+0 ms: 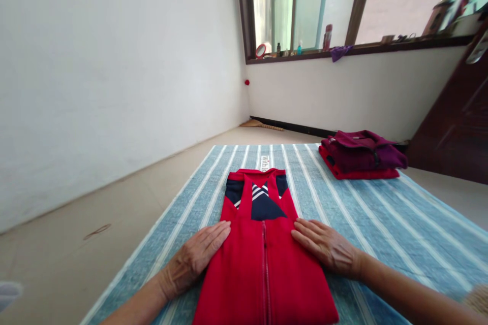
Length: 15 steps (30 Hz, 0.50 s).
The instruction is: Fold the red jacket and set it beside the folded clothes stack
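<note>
A red zip-up jacket (244, 269) with navy panels and white stripes lies partly folded in front of me. Its lower part, with the zip down the middle, is turned up over the sleeves and back. My left hand (196, 254) rests on the left edge of the fold, its outstretched fingertips touching the red cloth. On the opposite edge, my right hand (330, 246) lies with fingers extended on the fabric. Neither hand grips the jacket. Under it spreads a blue cloth with white stripes (328, 188).
A stack of folded maroon and red clothes (360, 155) sits at the far right of the striped cloth. White wall (114, 71) runs along the left. Bottles and small items stand on the windowsill (297, 57). A dark red door (453, 117) is at right.
</note>
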Each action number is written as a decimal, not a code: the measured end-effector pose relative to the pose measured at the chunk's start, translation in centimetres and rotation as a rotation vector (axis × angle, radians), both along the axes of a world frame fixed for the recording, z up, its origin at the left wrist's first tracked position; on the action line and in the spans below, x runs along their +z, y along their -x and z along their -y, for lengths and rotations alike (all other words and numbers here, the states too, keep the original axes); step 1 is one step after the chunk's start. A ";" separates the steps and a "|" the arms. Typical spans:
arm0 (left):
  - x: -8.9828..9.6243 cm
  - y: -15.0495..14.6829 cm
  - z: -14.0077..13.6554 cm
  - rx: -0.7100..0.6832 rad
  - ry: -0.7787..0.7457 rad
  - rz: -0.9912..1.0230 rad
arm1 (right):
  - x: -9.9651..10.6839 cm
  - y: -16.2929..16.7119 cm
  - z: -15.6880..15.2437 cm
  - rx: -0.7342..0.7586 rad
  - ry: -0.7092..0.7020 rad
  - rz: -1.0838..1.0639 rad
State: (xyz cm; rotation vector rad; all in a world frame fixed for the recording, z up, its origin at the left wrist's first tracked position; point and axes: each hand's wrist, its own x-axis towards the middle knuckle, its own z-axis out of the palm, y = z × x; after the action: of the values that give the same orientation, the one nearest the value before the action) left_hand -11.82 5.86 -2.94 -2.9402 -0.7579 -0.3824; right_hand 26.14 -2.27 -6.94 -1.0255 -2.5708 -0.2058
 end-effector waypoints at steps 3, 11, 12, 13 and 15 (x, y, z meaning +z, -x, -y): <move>0.1 -0.1 0.0 0.025 0.060 -0.001 | -0.3 -0.2 -0.2 0.002 0.060 -0.019; -0.1 -0.2 -0.1 -0.023 0.067 0.033 | -0.4 -0.2 -0.6 -0.018 0.205 -0.072; -0.2 -0.2 -0.1 -0.024 0.058 0.037 | -0.4 -0.2 -0.6 -0.021 0.215 -0.085; -0.2 -0.2 -0.1 -0.025 0.049 0.041 | -0.3 -0.1 -0.6 -0.028 0.224 -0.102; -0.2 -0.3 0.0 -0.029 0.050 0.042 | -0.2 0.0 -0.5 -0.045 0.243 -0.144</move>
State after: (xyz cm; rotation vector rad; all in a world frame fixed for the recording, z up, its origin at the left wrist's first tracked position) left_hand -11.47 5.83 -3.17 -3.0015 -0.7407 -0.4345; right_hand 26.09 -1.74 -7.12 -1.1382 -2.4854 0.1684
